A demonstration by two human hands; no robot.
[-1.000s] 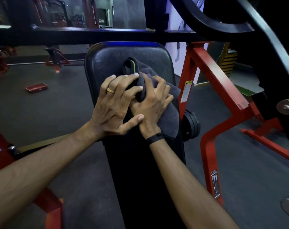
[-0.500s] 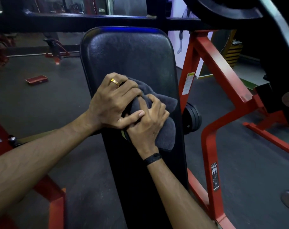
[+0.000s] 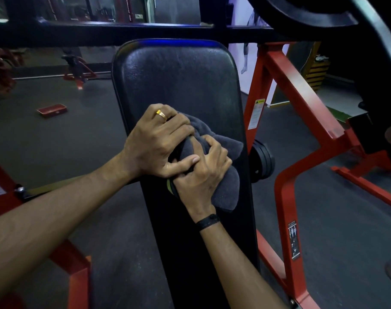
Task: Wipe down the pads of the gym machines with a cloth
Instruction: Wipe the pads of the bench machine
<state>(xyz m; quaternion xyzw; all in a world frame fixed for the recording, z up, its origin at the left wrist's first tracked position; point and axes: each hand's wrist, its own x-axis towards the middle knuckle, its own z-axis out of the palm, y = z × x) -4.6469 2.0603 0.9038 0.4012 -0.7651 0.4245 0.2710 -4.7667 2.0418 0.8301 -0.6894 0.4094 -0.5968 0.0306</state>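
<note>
- Grey cloth (image 3: pixel 223 175) bunched mid-way down the black pad (image 3: pixel 179 81), pressed flat against it near the right edge.
- Left hand (image 3: pixel 154 143) on top, fingers curled over the cloth's upper fold, thumb laid across the right hand (image 3: pixel 201 175).
- Right hand's fingers are bent and dug into the cloth, gripping it against the pad.
- My read: a wiping stroke on the backrest is in hand; the lower pad looks not yet covered.
- Next move calls for firm, even pressure dragged down the dark lower stretch, both hands keeping the cloth from slipping off the right side.
- Around: red frame (image 3: pixel 301 103) close on the right with a warning sticker (image 3: pixel 256 113), black weight plates (image 3: pixel 262 162) just beside the pad's edge, a red tray (image 3: pixel 52 110) on the floor far left.
- The black crossbar (image 3: pixel 123 33) sits behind the pad's top; nothing blocks the downward path.
</note>
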